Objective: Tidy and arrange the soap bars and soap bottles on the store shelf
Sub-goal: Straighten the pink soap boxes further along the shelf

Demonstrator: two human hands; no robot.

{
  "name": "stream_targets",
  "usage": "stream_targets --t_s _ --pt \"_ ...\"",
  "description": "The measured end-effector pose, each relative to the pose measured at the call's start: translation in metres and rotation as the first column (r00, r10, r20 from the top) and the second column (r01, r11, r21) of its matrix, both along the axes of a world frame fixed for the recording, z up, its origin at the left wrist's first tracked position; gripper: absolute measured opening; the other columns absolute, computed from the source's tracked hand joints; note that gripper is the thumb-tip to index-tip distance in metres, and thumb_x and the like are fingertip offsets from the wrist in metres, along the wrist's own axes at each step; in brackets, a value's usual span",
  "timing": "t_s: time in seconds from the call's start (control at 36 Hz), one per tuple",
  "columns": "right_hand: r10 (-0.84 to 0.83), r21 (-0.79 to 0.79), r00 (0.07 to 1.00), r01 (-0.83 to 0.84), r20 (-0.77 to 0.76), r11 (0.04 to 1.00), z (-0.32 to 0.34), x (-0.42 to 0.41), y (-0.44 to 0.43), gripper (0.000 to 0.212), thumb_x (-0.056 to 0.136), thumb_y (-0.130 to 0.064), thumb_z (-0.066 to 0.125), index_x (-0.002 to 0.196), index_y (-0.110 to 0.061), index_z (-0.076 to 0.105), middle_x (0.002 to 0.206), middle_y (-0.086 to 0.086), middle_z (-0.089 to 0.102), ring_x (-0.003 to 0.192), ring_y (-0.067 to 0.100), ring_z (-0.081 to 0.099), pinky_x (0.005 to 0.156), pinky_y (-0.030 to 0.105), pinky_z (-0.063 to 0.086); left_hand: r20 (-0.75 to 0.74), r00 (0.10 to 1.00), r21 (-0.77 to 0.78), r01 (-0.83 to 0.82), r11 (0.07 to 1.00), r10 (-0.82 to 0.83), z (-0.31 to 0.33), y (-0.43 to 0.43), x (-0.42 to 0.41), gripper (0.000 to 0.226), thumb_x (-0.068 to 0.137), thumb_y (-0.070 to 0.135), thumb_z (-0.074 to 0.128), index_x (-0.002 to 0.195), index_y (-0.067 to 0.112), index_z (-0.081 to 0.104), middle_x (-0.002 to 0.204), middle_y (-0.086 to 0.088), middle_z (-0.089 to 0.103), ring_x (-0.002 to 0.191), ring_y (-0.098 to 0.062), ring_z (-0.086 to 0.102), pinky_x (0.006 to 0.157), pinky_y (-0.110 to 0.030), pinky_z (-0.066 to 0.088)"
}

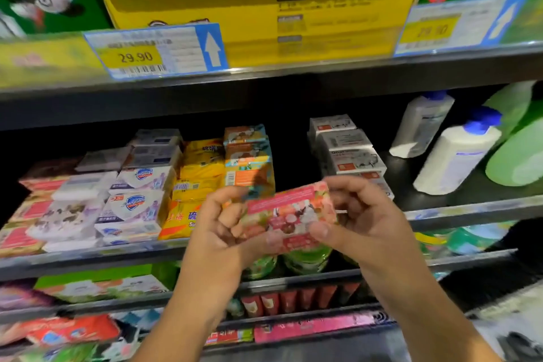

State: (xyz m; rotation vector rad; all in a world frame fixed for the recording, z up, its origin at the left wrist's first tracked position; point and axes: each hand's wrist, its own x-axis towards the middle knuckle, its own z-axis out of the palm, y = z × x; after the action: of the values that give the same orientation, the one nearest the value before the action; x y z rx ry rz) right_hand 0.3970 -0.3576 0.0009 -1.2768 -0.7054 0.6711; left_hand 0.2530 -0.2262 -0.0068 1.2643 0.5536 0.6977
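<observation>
Head view: stacked soap bars (135, 200) are sitting at the left of the shelf (470, 210). Left grip (217, 226) and right grip (364, 214) are each pinching one end of a pink soap bar (291, 211), holding it just before the shelf edge. White bottles (455, 153) are standing at right.

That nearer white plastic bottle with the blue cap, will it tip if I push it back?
Probably, if pushed high: the nearer white blue-capped plastic bottle is tall and narrow, so push near its base. Its smooth sides may slip in a grip. The large green bottle close beside it could get bumped.
</observation>
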Motion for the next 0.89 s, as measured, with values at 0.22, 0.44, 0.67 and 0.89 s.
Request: stream_targets --t_s 0.22,0.44,0.67,0.89 --pt "0.058 -0.397 0.998 -0.057 -0.010 0.916 0.001 0.012 0.023 0.030 0.089 -0.048 0.064 0.093 -0.018 0.070 0.065 -0.004 0.069 0.047 0.016 0.051 0.044 0.022 0.038 -0.200 0.977 -0.009 -0.072 0.997 0.069 -0.008 0.025 0.021 0.033 0.074 0.050 0.071 0.099 0.031 0.063 0.088 -0.019 0.067 0.065 -0.029 0.062 0.042 -0.029 0.034" --pt "0.100 -0.313 0.994 -0.110 -0.049 0.943 -0.007 0.013 0.044 0.021 0.093 -0.041 0.062 0.111 -0.029 0.059 0.105 0.006 0.072 0.070 0.028 0.073 0.061 0.032 0.058 -0.323 0.946 0.256 0.063 0.965 0.024 -0.006 0.042 0.017 0.048 0.079 0.049 0.056 0.125 0.044 0.045 0.071 0.000 0.066 0.052 -0.022 0.063 0.043 -0.032 0.045" --pt "0.079 -0.082 0.994 -0.073 0.073 0.994 0.007 0.001 0.080 0.026 0.079 -0.060 0.064 0.094 -0.038 0.065 0.108 0.008 0.067 0.100 0.028 0.068 0.081 0.041 0.060 -0.046 0.999 0.176 0.021 0.984 -0.013 -0.004 0.073 0.001 0.030 0.087 0.031 0.074 0.114 0.036 0.062 0.111 0.001 0.069 0.102 -0.023 0.069 0.079 -0.039 0.059" --pt "0.189 -0.115 0.967 -0.171 0.173 0.979 0.015 -0.030 0.134 0.025 0.061 -0.035 0.081 0.082 -0.033 0.068 0.092 0.008 0.068 0.082 0.019 0.069 0.074 0.033 0.057 -0.003 0.998 0.371 0.054 0.927 -0.058 0.003 0.121 -0.042 0.049 0.068 0.016 0.090 0.096 0.036 0.055 0.119 0.015 0.065 0.098 -0.011 0.068 0.071 -0.035 0.059"
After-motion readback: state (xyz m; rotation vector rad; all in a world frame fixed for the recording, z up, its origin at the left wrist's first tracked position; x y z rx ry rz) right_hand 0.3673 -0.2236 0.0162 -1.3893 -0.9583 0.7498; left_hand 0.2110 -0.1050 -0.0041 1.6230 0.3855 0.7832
